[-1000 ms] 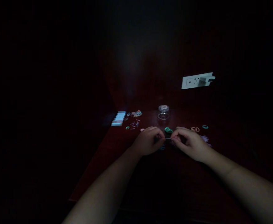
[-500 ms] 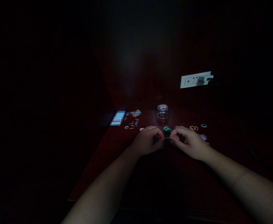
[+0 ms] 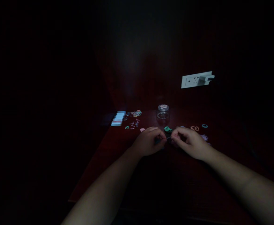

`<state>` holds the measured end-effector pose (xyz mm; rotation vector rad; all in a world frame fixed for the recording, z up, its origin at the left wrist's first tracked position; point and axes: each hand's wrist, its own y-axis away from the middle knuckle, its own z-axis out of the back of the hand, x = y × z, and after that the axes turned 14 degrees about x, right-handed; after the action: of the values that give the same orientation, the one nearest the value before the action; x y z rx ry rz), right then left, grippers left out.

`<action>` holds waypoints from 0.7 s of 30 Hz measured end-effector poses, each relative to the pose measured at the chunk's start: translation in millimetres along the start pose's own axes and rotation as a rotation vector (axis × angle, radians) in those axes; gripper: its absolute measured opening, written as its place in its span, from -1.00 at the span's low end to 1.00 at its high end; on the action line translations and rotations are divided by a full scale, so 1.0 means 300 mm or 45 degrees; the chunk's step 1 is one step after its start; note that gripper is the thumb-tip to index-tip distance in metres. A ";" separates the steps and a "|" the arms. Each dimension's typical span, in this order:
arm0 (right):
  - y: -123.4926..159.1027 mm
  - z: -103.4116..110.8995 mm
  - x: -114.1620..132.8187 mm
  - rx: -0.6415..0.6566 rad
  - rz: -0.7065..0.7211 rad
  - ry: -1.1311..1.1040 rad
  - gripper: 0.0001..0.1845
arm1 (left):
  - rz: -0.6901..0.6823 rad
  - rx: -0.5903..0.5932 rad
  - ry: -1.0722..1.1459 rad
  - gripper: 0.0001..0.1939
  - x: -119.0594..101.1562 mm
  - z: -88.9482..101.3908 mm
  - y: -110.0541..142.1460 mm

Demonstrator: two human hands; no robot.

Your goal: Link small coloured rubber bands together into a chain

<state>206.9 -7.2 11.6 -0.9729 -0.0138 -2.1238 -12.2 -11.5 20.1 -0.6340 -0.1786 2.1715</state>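
My left hand (image 3: 150, 141) is closed in a pinch, thumb against fingertips. Facing it, my right hand (image 3: 190, 142) pinches as well, its fingertips a short gap away. A small, thin hair tie (image 3: 168, 139) spans that gap as a dim loop, held at both sides; its colour is hard to make out in the dark. Just beyond the fingertips lies a bunch of green hair ties (image 3: 168, 129). Purple hair ties (image 3: 204, 137) are partly hidden behind my right hand, and a pink one (image 3: 142, 130) peeks out beyond my left hand.
A clear lidded jar (image 3: 163, 112) stands at the back of the dark red table (image 3: 99, 168). Back left are a lit phone (image 3: 118, 118) and a pile of mixed hair ties (image 3: 136, 113). Orange hair ties (image 3: 194, 128) and a teal one (image 3: 204, 126) lie right. A wall socket (image 3: 195, 80) holds a plug.
The hair tie between my fingertips has gone from a taut, pale line to a slacker loop. My hands have shifted only very slightly.
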 end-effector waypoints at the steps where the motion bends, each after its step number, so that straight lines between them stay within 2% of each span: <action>1: 0.001 -0.002 -0.002 0.001 -0.003 -0.023 -0.79 | 0.001 0.001 -0.005 -0.94 0.001 -0.001 0.000; 6: 0.007 -0.003 0.005 0.055 0.047 -0.081 -0.87 | 0.016 -0.006 -0.008 -0.94 0.001 -0.005 -0.001; 11: 0.007 -0.006 0.017 0.157 0.028 -0.103 -0.84 | 0.009 -0.004 0.014 -0.94 -0.011 -0.003 -0.004; 21: 0.005 -0.005 0.003 0.119 0.022 -0.028 -0.82 | 0.011 0.004 0.020 -0.96 -0.008 0.000 -0.003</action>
<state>206.4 -9.3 10.7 -0.9376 -0.1147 -2.0779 -10.2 -12.7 21.5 -0.6510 -0.1640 2.1738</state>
